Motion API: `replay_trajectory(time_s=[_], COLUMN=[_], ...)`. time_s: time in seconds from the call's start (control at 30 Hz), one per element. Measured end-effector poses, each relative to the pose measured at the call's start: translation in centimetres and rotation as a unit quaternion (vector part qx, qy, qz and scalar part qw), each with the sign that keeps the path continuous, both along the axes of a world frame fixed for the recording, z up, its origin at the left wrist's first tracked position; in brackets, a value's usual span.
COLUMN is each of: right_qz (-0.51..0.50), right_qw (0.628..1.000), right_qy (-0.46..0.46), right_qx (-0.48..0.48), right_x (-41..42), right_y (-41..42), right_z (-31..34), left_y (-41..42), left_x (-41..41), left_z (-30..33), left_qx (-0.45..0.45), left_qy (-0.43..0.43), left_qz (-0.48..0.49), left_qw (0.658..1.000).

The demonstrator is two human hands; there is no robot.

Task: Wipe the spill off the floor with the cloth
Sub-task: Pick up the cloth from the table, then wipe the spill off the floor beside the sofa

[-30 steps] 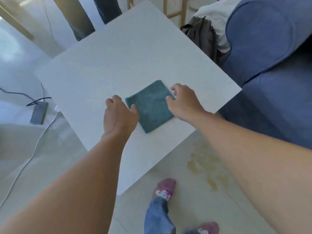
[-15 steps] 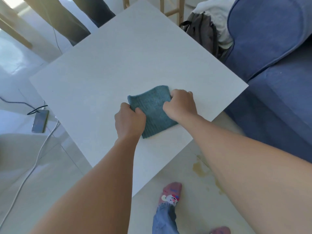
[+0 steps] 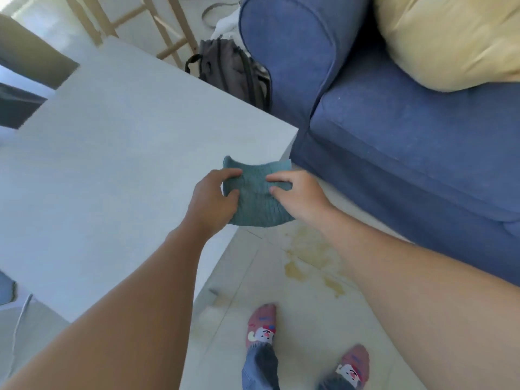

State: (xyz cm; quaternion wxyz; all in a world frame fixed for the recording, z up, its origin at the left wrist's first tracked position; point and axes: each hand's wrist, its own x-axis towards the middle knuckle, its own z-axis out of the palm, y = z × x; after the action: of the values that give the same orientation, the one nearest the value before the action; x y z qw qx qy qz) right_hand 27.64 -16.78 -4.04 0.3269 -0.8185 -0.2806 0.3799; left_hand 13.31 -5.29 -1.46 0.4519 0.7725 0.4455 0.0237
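A teal folded cloth (image 3: 254, 198) hangs in the air past the right corner of the white table (image 3: 112, 170). My left hand (image 3: 212, 199) grips its left side and my right hand (image 3: 299, 195) grips its right side. Below the cloth, a yellowish spill (image 3: 308, 260) spreads in patches over the pale tiled floor (image 3: 281, 305), between the table edge and the sofa. My right forearm hides part of the spill's right side.
A blue sofa (image 3: 408, 142) with a yellow cushion (image 3: 450, 38) stands close on the right. A grey backpack (image 3: 233, 68) leans by the sofa's arm. My two feet in pink socks (image 3: 261, 327) stand on the floor just short of the spill. Wooden chair legs (image 3: 168, 32) are at the back.
Both hands closed on the cloth, lifted it off the table and carried it right, past the table corner. The view swung right toward the sofa and the spill.
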Motion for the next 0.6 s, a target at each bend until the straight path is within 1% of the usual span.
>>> replay_trajectory(time_s=[0.17,0.27,0.37,0.5,0.6], right_qz=[-0.086,-0.131,-0.180,-0.228,-0.265], right_qw=[0.996,0.990,0.980,0.968,0.957], right_qy=[-0.011,-0.016,-0.031,-0.021,-0.019], right_qx=[-0.025,-0.049,-0.078,-0.108,-0.115], right_x=[4.5,7.3,9.4,10.8,11.9], right_y=[-9.0,-15.9,-23.0,-31.5,-36.2], right_z=[-1.1,-4.5,-10.3,-19.8,-27.0], left_y=[-6.5,-11.9,-17.9,-25.3,-29.6], left_x=[7.1,11.6,15.3,18.7,21.4], left_z=[-2.3,-5.8,-11.9,-22.6,-30.2], left_qx=[-0.004,-0.008,-0.020,-0.029,-0.025], left_qy=[0.003,0.011,0.018,0.043,0.044], left_qz=[-0.123,-0.210,-0.283,-0.373,-0.420], left_qw=[0.992,0.978,0.959,0.926,0.906])
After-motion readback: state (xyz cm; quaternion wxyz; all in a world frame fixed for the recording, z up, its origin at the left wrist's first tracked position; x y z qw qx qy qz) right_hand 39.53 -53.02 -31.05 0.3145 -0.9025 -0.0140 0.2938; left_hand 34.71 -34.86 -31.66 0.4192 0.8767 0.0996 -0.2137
